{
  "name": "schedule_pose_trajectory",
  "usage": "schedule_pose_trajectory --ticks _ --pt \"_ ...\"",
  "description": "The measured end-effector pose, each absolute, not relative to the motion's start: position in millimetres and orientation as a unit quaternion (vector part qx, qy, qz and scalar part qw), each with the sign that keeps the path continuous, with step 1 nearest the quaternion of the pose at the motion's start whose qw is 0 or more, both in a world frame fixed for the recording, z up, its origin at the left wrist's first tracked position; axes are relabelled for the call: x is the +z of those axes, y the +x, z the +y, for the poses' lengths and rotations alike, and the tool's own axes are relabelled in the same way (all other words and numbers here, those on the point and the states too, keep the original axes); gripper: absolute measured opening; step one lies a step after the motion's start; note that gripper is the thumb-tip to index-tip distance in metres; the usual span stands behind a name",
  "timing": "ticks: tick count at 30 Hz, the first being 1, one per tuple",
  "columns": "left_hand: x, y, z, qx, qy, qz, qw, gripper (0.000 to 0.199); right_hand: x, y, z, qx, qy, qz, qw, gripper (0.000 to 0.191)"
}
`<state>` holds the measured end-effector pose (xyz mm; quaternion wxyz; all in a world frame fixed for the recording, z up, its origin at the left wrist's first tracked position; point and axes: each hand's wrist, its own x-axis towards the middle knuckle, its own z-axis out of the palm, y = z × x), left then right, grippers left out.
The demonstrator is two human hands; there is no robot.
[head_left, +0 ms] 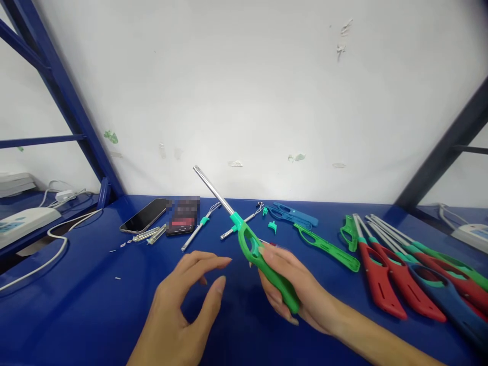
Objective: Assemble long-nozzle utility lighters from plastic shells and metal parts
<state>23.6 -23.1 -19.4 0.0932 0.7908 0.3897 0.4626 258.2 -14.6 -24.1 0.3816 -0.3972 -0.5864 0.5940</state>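
My right hand [284, 277] grips a green lighter [272, 274] by its handle, with the thumb near the teal trigger. The lighter's silver tube [214, 190] points up and to the left. To the left of the lighter, my left hand [190, 300] is raised with thumb and fingers apart and holds nothing. Behind the hands lie two loose metal tubes, one on the left [196, 234] and one partly behind the lighter [229, 233], each with thin wires. Small teal pieces [272, 226] rest beyond the right hand.
Right of centre are blue shell parts [293, 215] and green shell parts [331, 249]. Several lighters with red [383, 284], blue or green handles lie at the right. Two phones [147, 216] and clear pieces [152, 235] are at back left. A white cable [57, 254] crosses the left side.
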Motion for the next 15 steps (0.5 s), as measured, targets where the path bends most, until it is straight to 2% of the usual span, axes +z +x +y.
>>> schedule_pose_trajectory --ticks 3,6,11,15 --pt "-16.1 34.2 -19.7 0.465 0.771 0.368 0.233 0.020 -27.4 254.3 -16.1 0.655 -0.367 -0.555 0.358 0.050" --pt "-15.2 38.4 -19.9 0.468 0.744 0.366 0.305 0.021 -29.3 251.7 -19.8 0.667 -0.364 -0.549 0.348 0.049" --pt "-14.1 40.2 -22.2 0.449 0.672 0.434 0.399 0.021 -29.5 248.4 -25.2 0.543 -0.396 -0.654 0.347 0.043" --pt "-10.6 40.5 -25.0 0.421 0.637 0.472 0.440 0.024 -31.5 247.4 -25.2 0.511 -0.397 -0.681 0.342 0.040"
